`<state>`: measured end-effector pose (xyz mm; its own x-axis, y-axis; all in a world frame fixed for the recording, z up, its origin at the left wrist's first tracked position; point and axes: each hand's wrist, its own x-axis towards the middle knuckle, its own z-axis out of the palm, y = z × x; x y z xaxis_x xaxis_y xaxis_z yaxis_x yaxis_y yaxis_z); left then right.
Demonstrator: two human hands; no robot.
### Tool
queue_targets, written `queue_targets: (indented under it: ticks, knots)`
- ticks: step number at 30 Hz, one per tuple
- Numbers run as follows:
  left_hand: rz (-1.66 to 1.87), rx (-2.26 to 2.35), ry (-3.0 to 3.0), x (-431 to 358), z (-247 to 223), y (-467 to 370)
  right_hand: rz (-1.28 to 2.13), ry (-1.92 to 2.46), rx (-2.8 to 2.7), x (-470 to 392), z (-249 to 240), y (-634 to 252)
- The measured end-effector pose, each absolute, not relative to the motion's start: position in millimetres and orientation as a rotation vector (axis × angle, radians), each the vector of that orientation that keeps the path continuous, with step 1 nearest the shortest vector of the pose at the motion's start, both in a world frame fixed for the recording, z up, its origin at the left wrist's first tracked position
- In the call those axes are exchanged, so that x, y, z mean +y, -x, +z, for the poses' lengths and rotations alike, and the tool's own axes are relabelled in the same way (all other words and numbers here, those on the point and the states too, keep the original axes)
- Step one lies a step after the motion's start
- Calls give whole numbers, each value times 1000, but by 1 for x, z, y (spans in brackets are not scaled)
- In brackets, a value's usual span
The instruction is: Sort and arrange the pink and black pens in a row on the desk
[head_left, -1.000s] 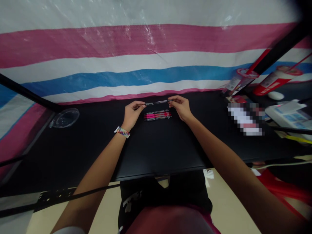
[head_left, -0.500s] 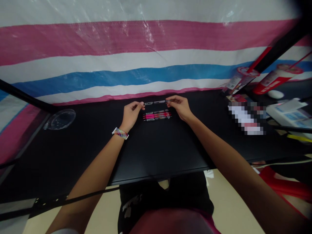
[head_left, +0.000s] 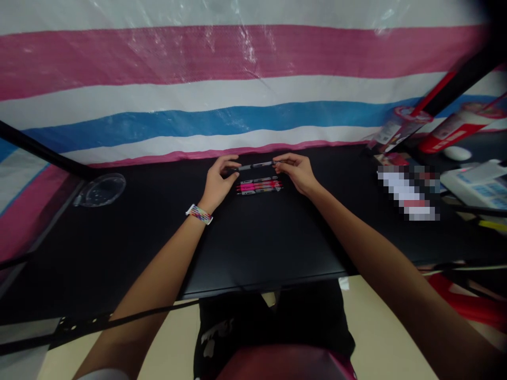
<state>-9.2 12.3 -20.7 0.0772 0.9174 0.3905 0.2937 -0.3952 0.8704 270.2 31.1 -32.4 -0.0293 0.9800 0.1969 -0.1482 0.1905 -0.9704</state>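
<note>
Pen (head_left: pixel 256 165) just beyond row of pens (head_left: pixel 259 186) | right hand (head_left: pixel 274 163) pinching one end; left hand (head_left: pixel 237 165) loosely parted at other, hold unclear | step: likely positioning | next calls for steady alignment

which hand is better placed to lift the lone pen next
Probably the right hand: its fingertips appear to pinch one end of the lone pen, while the left hand has thumb and forefinger spread near the other end.

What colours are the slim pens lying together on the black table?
The slim pens show pink and red between dark grey, best in the head view.
</note>
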Motion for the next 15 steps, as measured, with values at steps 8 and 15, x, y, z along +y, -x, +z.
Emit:
queue_targets:
  ticks: [8,15]
  knots:
    - [1324,1214,-1781,13,-22,7,1164,933,-1215,31,-32,-271]
    - [1279,1301,-1794,15,-23,7,1137,943,-1223,32,-34,-270]
